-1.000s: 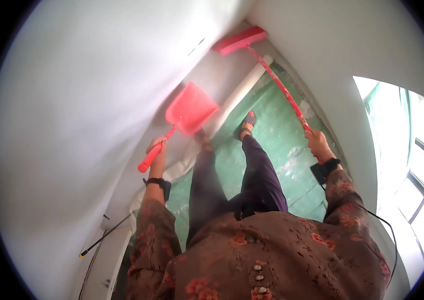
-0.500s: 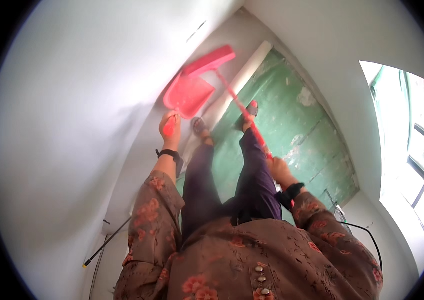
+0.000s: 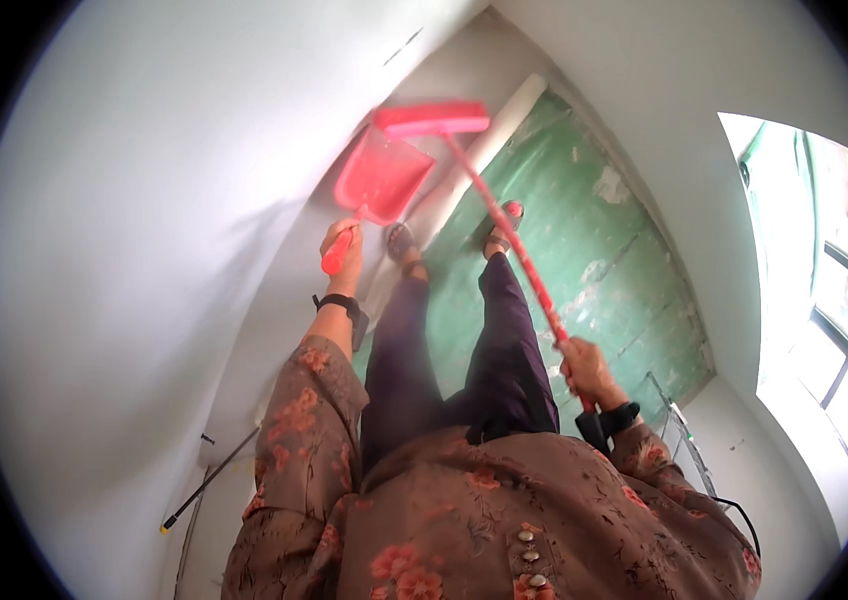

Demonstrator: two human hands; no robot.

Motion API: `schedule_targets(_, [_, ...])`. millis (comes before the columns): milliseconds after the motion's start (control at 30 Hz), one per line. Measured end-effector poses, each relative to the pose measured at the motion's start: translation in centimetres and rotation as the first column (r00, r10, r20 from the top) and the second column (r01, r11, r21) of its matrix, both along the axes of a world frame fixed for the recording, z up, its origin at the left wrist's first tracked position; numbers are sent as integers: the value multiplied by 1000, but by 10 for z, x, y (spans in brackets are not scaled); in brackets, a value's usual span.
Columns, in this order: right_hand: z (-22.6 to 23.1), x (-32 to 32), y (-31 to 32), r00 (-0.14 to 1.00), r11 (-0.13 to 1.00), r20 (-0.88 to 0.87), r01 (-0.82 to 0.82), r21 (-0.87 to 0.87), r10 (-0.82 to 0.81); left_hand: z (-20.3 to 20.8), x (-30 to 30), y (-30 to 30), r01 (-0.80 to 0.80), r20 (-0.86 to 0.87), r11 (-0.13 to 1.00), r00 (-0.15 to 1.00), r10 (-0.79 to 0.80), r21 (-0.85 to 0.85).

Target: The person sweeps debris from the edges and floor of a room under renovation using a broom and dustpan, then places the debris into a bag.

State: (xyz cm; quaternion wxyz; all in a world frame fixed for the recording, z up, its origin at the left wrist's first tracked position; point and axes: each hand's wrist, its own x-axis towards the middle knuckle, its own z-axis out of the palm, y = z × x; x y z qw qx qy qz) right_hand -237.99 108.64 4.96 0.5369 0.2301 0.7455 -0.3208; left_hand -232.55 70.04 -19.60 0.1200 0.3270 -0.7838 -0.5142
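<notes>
My left hand [image 3: 342,250] is closed around the short handle of a red dustpan [image 3: 384,178], whose pan lies at the grey floor strip beside the left wall. A red broom [image 3: 434,118] has its wide head just beyond the dustpan's far edge, slightly blurred. Its long mottled handle slants down to the right, past my right foot. My right hand [image 3: 587,370] grips that handle near its lower end. Whether the broom head touches the pan, I cannot tell.
Green sheeting [image 3: 604,260] with pale worn patches covers the floor to the right, with a whitish rolled edge [image 3: 519,125]. White walls close in on both sides. A window [image 3: 844,270] is at the right. A thin black rod [image 3: 209,480] is at the lower left.
The broom head has swung a little to the right and turned more level. My right hand has moved right and nearer my body; the dustpan has shifted slightly.
</notes>
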Motion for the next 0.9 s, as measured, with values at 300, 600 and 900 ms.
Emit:
schedule_targets(300, [-76, -22, 20, 688, 709, -291, -459, 535, 665, 4, 5, 13, 24, 33, 997, 999, -22, -74])
schedule_targets(600, [-23, 48, 56, 863, 884, -237, -382, 269, 445, 3, 0, 8, -19, 11, 996, 1000, 20, -90])
schedule_targets(900, [-59, -58, -4, 938, 968, -269, -171, 184, 217, 8, 20, -12, -54, 143, 996, 988, 65, -75])
